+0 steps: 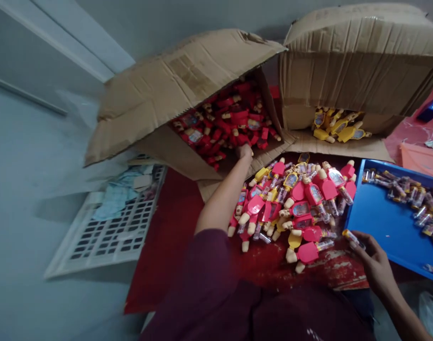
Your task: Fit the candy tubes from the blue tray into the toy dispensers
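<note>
My left hand (244,151) reaches into the mouth of the left cardboard box (191,78), touching the heap of red plastic toys (234,116) inside. Its fingers are mostly hidden, so its grip does not show. Over by the blue tray, my right hand (374,260) pinches a small clear tube (353,238) with a yellow end. Between my hands lies a pile of red and pinkish toys (308,253) with beige figure parts, some joined to clear tubes. A few yellow toys (293,240) are mixed in.
The blue tray (375,232) at right holds many similar tubes (418,196). Another cardboard box (347,71) contains yellow toys (339,125). A white plastic crate (106,248) with cloth stands left of the red table (159,246). An orange tray (422,161) sits at far right.
</note>
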`<state>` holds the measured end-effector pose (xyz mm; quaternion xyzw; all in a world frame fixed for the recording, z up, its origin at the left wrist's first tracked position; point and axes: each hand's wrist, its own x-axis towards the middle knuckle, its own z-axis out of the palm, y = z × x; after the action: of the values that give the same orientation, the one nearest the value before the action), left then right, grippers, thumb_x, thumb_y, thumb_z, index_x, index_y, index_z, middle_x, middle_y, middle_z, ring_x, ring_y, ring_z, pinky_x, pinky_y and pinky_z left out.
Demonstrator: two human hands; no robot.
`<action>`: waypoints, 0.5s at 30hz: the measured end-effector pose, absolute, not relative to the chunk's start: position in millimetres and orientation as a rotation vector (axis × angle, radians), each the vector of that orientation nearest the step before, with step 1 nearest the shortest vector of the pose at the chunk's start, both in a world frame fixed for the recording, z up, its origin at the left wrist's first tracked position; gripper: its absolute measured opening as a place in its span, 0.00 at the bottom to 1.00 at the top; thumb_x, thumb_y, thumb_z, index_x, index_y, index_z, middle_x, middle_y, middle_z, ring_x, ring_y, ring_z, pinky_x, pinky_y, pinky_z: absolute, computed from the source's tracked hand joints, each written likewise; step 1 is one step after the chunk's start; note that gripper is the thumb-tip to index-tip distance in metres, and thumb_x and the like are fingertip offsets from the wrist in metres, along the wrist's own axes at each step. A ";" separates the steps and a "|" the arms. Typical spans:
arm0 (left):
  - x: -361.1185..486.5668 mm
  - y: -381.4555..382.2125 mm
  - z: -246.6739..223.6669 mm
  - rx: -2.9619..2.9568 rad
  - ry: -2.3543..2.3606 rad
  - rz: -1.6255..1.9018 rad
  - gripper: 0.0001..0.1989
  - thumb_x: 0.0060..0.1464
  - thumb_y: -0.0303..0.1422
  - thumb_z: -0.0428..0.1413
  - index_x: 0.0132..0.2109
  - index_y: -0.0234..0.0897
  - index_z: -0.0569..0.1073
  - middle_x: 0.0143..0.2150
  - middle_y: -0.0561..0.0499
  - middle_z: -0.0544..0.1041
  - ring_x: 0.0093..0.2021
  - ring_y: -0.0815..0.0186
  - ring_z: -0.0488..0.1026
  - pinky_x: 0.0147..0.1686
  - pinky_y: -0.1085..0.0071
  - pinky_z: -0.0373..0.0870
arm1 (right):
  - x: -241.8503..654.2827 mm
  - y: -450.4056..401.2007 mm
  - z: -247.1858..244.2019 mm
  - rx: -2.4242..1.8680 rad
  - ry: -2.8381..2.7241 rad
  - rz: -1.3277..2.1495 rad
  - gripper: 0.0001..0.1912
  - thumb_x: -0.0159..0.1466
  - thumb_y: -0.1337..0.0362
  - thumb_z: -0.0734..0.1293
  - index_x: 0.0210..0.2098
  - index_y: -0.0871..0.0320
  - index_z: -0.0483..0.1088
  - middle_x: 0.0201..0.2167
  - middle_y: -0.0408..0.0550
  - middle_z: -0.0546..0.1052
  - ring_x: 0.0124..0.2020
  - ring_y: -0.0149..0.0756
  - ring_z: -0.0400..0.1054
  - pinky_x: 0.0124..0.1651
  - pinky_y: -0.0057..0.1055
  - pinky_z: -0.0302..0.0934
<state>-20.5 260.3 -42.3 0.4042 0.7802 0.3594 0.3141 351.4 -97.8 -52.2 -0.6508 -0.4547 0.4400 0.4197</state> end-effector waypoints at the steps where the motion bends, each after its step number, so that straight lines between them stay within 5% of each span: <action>1: -23.3 247.9 -44.5 1.039 2.053 0.949 0.18 0.67 0.36 0.53 0.58 0.30 0.69 0.52 0.42 0.74 0.45 0.63 0.76 0.43 0.62 0.76 | 349.9 -90.9 -49.5 -1.631 -1.114 1.131 0.13 0.61 0.54 0.72 0.46 0.40 0.76 0.42 0.50 0.81 0.37 0.55 0.77 0.31 0.53 0.75; 6: -32.6 130.8 -36.8 1.137 1.870 0.946 0.22 0.65 0.32 0.52 0.63 0.37 0.62 0.47 0.46 0.78 0.28 0.72 0.73 0.27 0.76 0.70 | 328.5 -53.3 -31.2 -1.561 -1.146 1.210 0.18 0.58 0.54 0.76 0.45 0.52 0.75 0.40 0.48 0.80 0.39 0.43 0.76 0.41 0.42 0.73; 12: 3.0 -16.3 4.0 1.587 1.350 0.765 0.29 0.55 0.52 0.59 0.55 0.35 0.71 0.49 0.43 0.78 0.46 0.60 0.76 0.45 0.66 0.75 | 294.8 -36.9 5.0 -1.224 -1.511 1.223 0.17 0.63 0.54 0.73 0.48 0.54 0.73 0.46 0.51 0.78 0.46 0.39 0.74 0.47 0.38 0.70; 15: 23.6 -49.4 22.9 1.704 1.215 0.663 0.28 0.57 0.53 0.58 0.54 0.35 0.73 0.43 0.46 0.80 0.40 0.63 0.77 0.43 0.66 0.75 | 294.5 -50.2 20.9 -1.098 -1.775 1.118 0.13 0.66 0.57 0.70 0.48 0.54 0.73 0.46 0.51 0.77 0.47 0.39 0.73 0.47 0.37 0.69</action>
<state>23.6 -49.4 22.9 0.6909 0.4927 0.2689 0.4557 294.5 -50.2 20.9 -0.4296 -0.6941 0.4373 0.3773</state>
